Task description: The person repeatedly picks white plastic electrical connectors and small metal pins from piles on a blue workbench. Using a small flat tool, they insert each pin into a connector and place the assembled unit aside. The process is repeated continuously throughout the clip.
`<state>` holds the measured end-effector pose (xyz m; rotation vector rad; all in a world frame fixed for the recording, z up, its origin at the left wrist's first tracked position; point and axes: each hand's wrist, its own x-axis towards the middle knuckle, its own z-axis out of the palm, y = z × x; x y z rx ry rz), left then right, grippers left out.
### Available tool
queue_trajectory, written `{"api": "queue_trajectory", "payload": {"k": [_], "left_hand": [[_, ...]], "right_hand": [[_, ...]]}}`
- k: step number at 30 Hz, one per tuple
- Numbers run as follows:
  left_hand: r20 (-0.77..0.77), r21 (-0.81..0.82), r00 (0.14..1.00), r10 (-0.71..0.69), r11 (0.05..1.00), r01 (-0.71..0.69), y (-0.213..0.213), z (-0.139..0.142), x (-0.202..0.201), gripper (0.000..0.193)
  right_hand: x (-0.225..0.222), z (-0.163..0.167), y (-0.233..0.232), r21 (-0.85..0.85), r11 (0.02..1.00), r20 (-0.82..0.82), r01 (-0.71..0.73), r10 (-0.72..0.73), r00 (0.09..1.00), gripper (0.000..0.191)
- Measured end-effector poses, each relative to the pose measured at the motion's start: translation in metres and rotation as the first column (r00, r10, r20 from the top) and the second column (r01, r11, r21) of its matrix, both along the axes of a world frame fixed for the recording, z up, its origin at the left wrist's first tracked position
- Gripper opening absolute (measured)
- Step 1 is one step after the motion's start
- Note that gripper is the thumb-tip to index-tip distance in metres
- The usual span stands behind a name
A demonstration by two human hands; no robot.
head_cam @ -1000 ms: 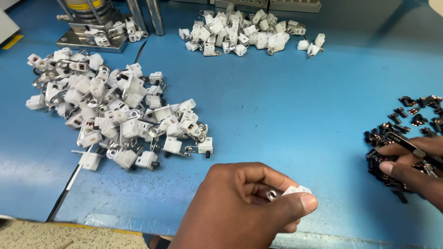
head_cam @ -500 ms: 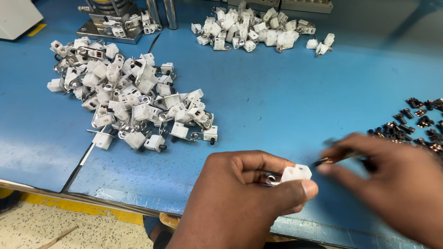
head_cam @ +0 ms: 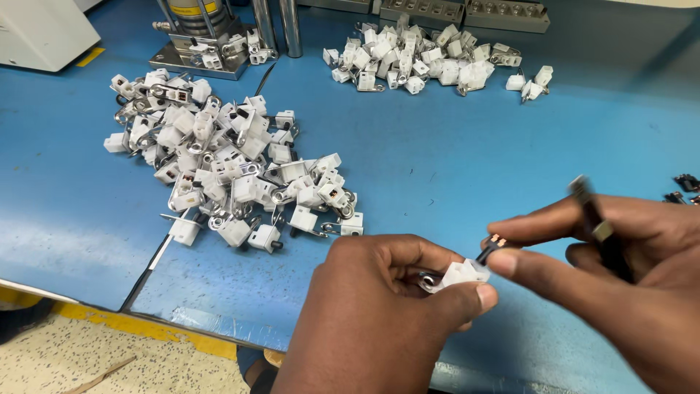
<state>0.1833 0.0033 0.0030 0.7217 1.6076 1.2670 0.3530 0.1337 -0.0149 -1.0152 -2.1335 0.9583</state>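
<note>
Hands have met over the near edge of the blue bench point(head_cam: 474, 153). The left hand point(head_cam: 379, 314) is pinched shut on a small white plastic housing point(head_cam: 464, 273) with a metal ring at its side. The right hand point(head_cam: 620, 284) has come in from the right edge, where it lay among the dark parts point(head_cam: 685, 186) a second ago, and now clamps a small dark insert point(head_cam: 494, 246) with copper contacts, its tip touching the housing's top. Judging by that contact, the two pieces are being mated. The camera has also shifted: the big pile of white housings point(head_cam: 226, 168) sits further toward the left, and the smaller heap point(head_cam: 430, 62) lies along the far edge beside a metal press point(head_cam: 200, 36).
</note>
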Motion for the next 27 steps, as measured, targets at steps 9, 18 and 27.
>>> {"api": "queue_trajectory", "payload": {"k": [9, 18, 27], "left_hand": [[-0.044, -0.144, 0.992, 0.115, 0.982, -0.120, 0.015, 0.019, -0.005, 0.020], [-0.025, -0.021, 0.994, 0.105, 0.994, -0.105, 0.013, 0.013, -0.009, 0.024], [-0.019, -0.045, 0.997, 0.081, 0.996, -0.081, 0.013, 0.020, -0.004, 0.023]], "right_hand": [[0.001, 0.008, -0.005, 0.437, 0.865, 0.148, -0.246, 0.201, 0.968, 0.022], [-0.008, 0.036, 0.040, -0.467, 0.867, -0.351, -0.176, 0.001, 0.936, 0.023], [-0.038, 0.045, 0.009, -0.148, 0.944, -0.484, -0.294, 0.190, 0.854, 0.012]]}}
